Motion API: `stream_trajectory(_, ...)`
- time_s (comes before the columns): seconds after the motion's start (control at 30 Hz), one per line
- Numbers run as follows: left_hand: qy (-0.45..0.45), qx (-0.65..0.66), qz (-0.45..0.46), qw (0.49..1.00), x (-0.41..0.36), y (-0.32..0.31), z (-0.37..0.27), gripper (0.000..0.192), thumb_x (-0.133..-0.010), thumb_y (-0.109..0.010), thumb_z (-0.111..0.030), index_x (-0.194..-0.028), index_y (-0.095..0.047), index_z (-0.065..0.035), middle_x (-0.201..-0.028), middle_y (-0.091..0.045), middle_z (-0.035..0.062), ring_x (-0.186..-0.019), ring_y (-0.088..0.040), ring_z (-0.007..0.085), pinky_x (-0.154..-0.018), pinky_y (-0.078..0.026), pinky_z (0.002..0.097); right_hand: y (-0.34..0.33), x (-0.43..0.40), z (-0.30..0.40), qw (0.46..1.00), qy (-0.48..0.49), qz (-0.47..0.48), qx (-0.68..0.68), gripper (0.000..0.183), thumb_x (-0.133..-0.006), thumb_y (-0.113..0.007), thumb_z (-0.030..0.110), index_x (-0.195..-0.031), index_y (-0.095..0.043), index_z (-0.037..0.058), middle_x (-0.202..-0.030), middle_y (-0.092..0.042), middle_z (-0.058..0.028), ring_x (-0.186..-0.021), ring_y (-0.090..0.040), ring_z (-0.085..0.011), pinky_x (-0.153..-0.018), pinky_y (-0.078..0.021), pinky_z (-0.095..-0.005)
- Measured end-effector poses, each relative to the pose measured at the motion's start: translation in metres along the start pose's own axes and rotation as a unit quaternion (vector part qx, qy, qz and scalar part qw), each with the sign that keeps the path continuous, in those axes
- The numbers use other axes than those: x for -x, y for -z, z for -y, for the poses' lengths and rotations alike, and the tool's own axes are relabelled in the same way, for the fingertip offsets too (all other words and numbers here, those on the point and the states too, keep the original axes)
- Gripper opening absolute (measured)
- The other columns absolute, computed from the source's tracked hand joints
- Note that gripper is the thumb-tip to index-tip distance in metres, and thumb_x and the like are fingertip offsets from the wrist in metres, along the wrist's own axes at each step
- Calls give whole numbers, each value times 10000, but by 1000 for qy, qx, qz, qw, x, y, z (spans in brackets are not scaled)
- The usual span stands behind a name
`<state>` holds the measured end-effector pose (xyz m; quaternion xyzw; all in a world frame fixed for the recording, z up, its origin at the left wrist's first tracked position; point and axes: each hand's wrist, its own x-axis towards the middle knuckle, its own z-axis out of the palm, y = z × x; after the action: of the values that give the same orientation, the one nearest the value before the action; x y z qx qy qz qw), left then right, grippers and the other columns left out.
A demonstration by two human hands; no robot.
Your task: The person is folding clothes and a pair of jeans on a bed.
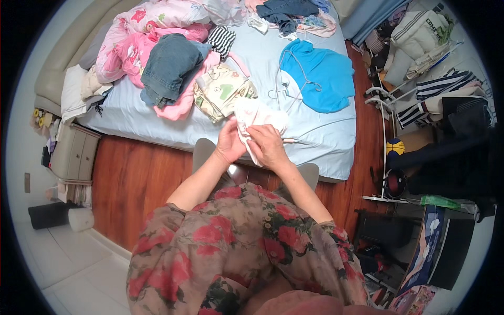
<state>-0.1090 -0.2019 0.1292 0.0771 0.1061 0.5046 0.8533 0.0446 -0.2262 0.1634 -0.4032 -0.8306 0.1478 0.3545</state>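
A white garment (262,114) lies gathered at the near edge of the bed, and a narrow part of it hangs between my hands. My right hand (269,145) holds it from the right with bent fingers. At its left edge is my left hand (230,142), palm turned inward, with some fingertips hidden by the cloth. Just beyond lies a folded cream garment (223,92) with a green print. Folded blue denim (171,67) rests on pink clothing (183,106) to the left. A bright blue garment (327,75) is spread on the right, with wire hangers (301,73) over it.
The bed (157,130) has a pale blue sheet. Pink patterned bedding (126,43), a striped cloth (221,41) and dark clothing (285,15) lie farther back. A white rack (384,138) and a ball (395,147) stand right. A bedside cabinet (75,157) is left.
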Motion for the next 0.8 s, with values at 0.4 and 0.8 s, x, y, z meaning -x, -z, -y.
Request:
stream_trajectory(0.4, 36, -75, -66, 994, 0, -1, -19, 405, -872, -540, -146, -1244, -458, -8, -1198, -555, 169, -1095, -562, 300, -943, -464, 449, 21, 6, -18, 983, -94, -145, -68, 310, -825, -609, 101, -1122, -559, 29, -1054, -605, -132, -873, -595, -265, -790, -470, -340)
stream_trajectory(0.8, -76, -359, -81, 927, 1, -21, -2, 507, -810, -656, -111, -1259, -436, -26, -1149, -574, 84, -1025, -580, 174, -891, -472, 305, 27, 9, -34, 773, -339, -75, -531, 347, -873, -628, 175, -1142, -535, -23, -1030, -622, -64, -913, -593, -119, -787, -482, -255)
